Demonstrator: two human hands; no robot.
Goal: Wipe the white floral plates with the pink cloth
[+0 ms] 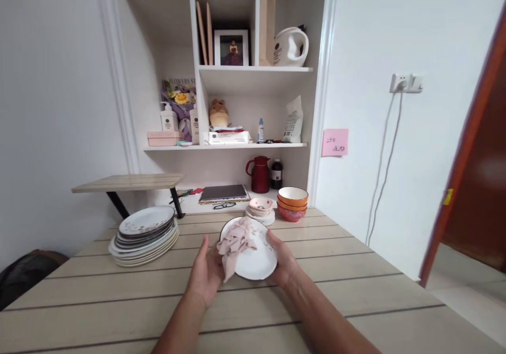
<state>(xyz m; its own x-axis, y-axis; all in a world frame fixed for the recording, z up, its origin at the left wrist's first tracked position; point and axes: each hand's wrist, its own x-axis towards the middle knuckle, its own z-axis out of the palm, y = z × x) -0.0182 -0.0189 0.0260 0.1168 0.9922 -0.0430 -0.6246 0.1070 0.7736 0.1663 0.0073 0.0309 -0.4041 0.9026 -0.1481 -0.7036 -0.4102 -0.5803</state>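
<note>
Plate (pixel 256 259): over the table (pixel 371 285), your right hand (pixel 285 262) clamped on its rim
Cloth (pixel 237 241): on it, beside your left hand (pixel 207 275); grip, I can't tell
Pink note (pixel 335 142): "250"
Shelf lettering (pixel 182 81): "FLOWERS ST"

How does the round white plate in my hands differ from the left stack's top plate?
The round white plate tilts toward you between left hand and right hand; the white top plate lies flat on its stack. Crumpled pink cloth partly covers the held plate; the top plate is bare. Both have dark rims and patterns.
</note>
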